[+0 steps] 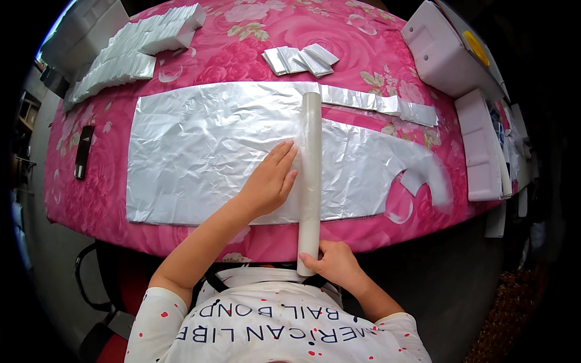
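Observation:
A wide silvery sheet of film (206,151) lies flat over the middle of the table, its surface creased. Across it, from far to near, rests a long pale tube (311,163), which looks glossy and slightly see-through. My left hand (270,180) lies flat on the sheet just left of the tube, fingers stretched toward it. At the tube's near end, past the table edge, my right hand (334,261) is closed round it. Right of the tube the silvery film continues and curls at its far right end (433,178), which is blurred. A narrow folded silvery strip (378,104) lies along the far edge.
Several small folded silvery packets (301,60) lie beyond the sheet. Rows of similar packets (130,57) fill the far left by a pale bin (85,30). A black cutter-like tool (84,152) is at left. White foam boxes (433,48) stand at right on the pink flowered cloth (357,242).

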{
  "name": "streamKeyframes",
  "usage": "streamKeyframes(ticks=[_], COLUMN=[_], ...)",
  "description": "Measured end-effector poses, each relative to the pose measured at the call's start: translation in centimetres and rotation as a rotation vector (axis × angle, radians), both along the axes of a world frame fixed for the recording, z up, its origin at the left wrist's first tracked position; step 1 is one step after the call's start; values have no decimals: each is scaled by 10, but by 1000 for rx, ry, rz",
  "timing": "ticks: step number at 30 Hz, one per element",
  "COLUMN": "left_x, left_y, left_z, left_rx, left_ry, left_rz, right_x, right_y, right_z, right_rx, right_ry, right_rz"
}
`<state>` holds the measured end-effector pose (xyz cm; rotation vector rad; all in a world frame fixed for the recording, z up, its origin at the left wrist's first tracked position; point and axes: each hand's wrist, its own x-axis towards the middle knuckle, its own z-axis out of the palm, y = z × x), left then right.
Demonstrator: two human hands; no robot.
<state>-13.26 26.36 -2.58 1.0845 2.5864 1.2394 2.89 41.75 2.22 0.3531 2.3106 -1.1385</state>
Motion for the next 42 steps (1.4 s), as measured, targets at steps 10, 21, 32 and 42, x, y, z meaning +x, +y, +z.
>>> streamKeyframes(ticks=[10,21,32,42], left_x=[13,12,13,14], left_y=[12,14,13,11], left_z=[-13,-14,-13,-11], left_rx=[-349,-351,-375,-387], left_ry=[258,262,277,303], left_rz=[-18,-17,-6,-7], right_x=[-73,-275,-254,-234], right_y=[37,64,311,78], right_z=[0,-67,-21,56], right_rx=[6,-1158,-1305,-777], right_ry=[124,140,979,962], right_rz=[70,-745,-1431,-401])
